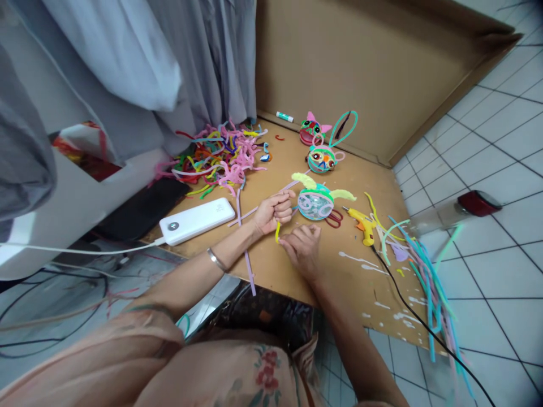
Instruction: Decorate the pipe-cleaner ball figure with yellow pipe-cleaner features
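Note:
My left hand (275,212) is closed round a short yellow pipe cleaner (278,232), whose lower end hangs out below the fist. The thumb and fingers of my right hand (303,246) pinch that lower end. Just beyond my hands sits a round clear ball figure (316,202) with a green band, pink curls and two pale yellow ear-like strips. Red-handled scissors (335,218) lie partly hidden behind it. Long lilac pipe cleaners (247,260) cross the table beside my left wrist.
A pipe cleaner pile (224,152) lies back left, near a white power bank (197,220) and a black phone-like slab (148,209). Two finished-looking ball figures (321,158) stand at the back. On the right are a yellow glue gun (362,225), its cord, and loose pipe cleaners (428,277) over the edge.

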Tool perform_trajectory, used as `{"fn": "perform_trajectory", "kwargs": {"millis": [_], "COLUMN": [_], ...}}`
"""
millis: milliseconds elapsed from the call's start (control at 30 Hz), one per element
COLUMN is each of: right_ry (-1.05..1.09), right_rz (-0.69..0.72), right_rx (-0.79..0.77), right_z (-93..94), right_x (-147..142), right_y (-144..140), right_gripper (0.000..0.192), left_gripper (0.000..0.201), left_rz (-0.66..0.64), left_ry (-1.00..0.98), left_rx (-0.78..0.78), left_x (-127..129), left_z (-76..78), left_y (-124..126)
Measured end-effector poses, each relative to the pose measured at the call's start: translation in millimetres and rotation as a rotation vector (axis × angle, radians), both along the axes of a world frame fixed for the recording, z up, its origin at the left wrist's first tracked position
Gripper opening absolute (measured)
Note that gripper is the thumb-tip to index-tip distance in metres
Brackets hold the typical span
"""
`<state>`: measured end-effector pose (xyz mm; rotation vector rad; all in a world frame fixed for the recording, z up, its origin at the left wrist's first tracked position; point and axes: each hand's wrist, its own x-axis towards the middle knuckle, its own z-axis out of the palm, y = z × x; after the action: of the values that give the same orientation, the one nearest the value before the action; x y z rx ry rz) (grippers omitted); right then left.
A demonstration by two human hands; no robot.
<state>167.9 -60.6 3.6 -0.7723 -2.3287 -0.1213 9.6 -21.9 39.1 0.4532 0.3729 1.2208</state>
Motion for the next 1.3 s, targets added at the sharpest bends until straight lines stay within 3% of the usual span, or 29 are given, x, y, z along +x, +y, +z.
{"fn": "perform_trajectory", "kwargs": {"millis": [433, 667, 833, 1000, 1167, 1233, 1300], "right_ry": [0.107, 0.108, 0.108, 0.370, 0.784, 0.741, 0.619], "right_rz": [0.062, 0.069, 0.045, -0.078, -0.411, -0.475, -0.439], "right_rx": [-0.258, -0.253, -0.212, -0.219, -0.230, -0.295, -0.324], "right_z": [-8.9, -15.7, -8.1, 5.6, 8.4, 4.7, 0.8], "right_x": [2, -2, -4, 6, 42, 55, 62], "right_y": [7, 8, 6, 7, -12, -32, -54], "right_gripper": [0.028, 0.020, 0.025, 0.025, 0.030, 0.039, 0.041], "left_gripper": [0.035, 0.037, 0.037, 0.031, 0.032, 0.035, 0.039], "left_rz": [0.086, 0.059, 0.056, -0.039, -0.022, -0.013, -0.031], "left_ry": [-0.056, -0.019, -0.022, 0.028, 0.012, -0.015, -0.038], "left_rx": [-0.114, -0.100, -0.080, -0.048, -0.076, -0.094, -0.109], "left_x": [-12, -1, 1, -7, -17, -16, -14], "left_z": [-0.6, -4.0, -6.1, -5.3, -5.4, -5.1, -4.4], "left_y": [12, 11, 9, 5, 7, 8, 8]}}
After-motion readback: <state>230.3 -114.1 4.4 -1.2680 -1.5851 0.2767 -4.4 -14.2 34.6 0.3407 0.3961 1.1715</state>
